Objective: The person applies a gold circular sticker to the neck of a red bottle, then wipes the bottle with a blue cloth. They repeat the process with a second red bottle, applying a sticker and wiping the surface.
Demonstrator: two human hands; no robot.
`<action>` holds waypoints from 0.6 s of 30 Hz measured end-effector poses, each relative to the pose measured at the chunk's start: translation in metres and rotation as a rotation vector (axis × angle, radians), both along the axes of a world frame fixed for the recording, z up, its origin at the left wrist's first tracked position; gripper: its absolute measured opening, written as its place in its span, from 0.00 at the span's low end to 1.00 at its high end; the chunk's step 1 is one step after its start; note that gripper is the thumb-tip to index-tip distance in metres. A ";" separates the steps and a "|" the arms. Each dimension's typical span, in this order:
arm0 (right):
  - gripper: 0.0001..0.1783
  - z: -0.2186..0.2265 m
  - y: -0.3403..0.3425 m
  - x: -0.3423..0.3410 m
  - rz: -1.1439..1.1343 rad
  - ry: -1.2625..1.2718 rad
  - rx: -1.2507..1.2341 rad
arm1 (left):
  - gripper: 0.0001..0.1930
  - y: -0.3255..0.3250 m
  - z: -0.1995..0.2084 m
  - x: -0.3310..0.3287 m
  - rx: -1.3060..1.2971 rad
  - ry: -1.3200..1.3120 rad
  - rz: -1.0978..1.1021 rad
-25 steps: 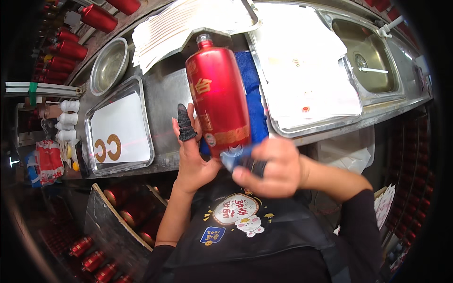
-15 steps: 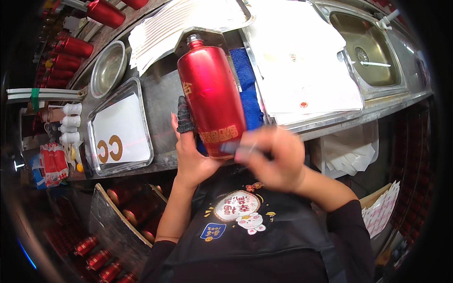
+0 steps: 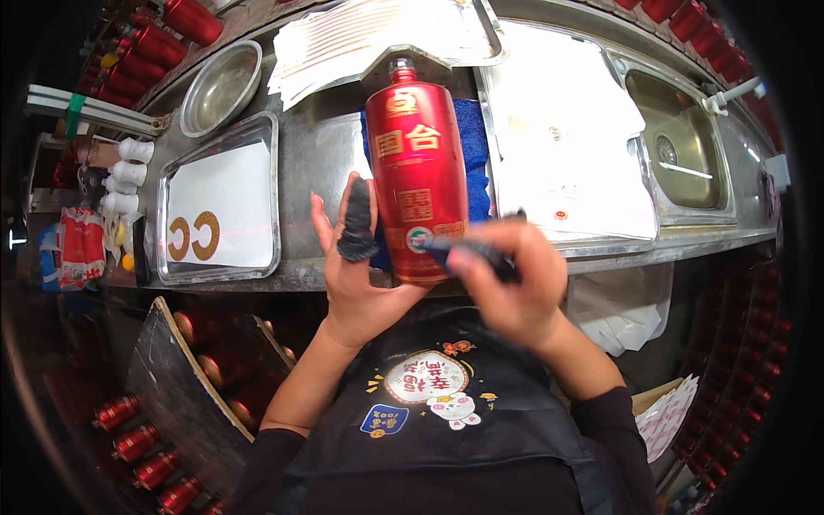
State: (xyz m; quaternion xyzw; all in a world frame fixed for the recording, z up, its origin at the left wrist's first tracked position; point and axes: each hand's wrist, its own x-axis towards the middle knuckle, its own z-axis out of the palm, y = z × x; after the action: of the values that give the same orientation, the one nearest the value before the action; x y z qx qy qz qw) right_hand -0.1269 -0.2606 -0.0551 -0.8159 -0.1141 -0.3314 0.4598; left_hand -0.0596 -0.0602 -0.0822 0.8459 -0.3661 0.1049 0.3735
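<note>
A red bottle (image 3: 418,167) with gold lettering and a bare neck lies in front of me, its base toward me. Its neck end rests in a metal holder (image 3: 371,75). My left hand (image 3: 365,287) is at the base, thumb side touching it, fingers stretched up along the left side and apart. A black wrap (image 3: 355,225) covers one finger. My right hand (image 3: 515,283) is closed around something dark and blurred by motion, at the bottle's lower right. Beside its tip, a round green and white mark (image 3: 419,239) shows on the bottle. Blue cloth (image 3: 472,142) lies underneath.
Left on the metal counter are a tray (image 3: 275,206) with gold curved pieces on white paper, and a metal bowl (image 3: 256,81). White sheets (image 3: 562,129) lie to the right, before a sink (image 3: 674,137). A crate (image 3: 172,369) of red bottles stands below.
The bottle has turned about its length, bringing the large lettering and round mark into view. My right hand stays at its lower right. The view has shifted slightly.
</note>
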 end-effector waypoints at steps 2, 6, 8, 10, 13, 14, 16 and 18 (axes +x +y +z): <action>0.09 -0.003 -0.004 0.007 -0.262 0.369 0.329 | 0.52 0.001 -0.002 0.000 0.009 0.002 0.008; 0.09 0.000 -0.008 0.020 0.035 -0.023 -0.006 | 0.49 0.001 -0.006 0.000 0.012 -0.031 -0.003; 0.08 0.001 -0.012 0.035 -0.172 0.283 0.248 | 0.50 -0.001 -0.007 0.003 -0.020 -0.016 -0.001; 0.08 0.009 -0.017 0.049 -0.350 0.172 0.306 | 0.52 0.000 -0.005 0.005 -0.041 -0.014 0.002; 0.08 0.022 -0.014 0.062 0.031 0.029 -0.025 | 0.55 0.000 -0.001 0.007 -0.053 0.153 -0.012; 0.08 0.027 -0.016 0.069 0.078 -0.117 -0.178 | 0.56 0.000 0.000 0.007 -0.051 0.140 -0.022; 0.08 0.033 -0.026 0.083 -0.159 0.133 -0.018 | 0.56 0.001 0.002 0.007 -0.043 0.140 -0.043; 0.09 0.034 -0.037 0.090 -0.222 0.127 0.008 | 0.56 0.002 0.003 0.006 -0.039 0.131 -0.058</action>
State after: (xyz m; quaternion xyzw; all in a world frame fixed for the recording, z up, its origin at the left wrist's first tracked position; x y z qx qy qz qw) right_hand -0.0372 -0.2974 -0.0211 -0.8410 0.0074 -0.3283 0.4299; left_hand -0.0539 -0.0587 -0.0795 0.8326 -0.3630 0.0457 0.4159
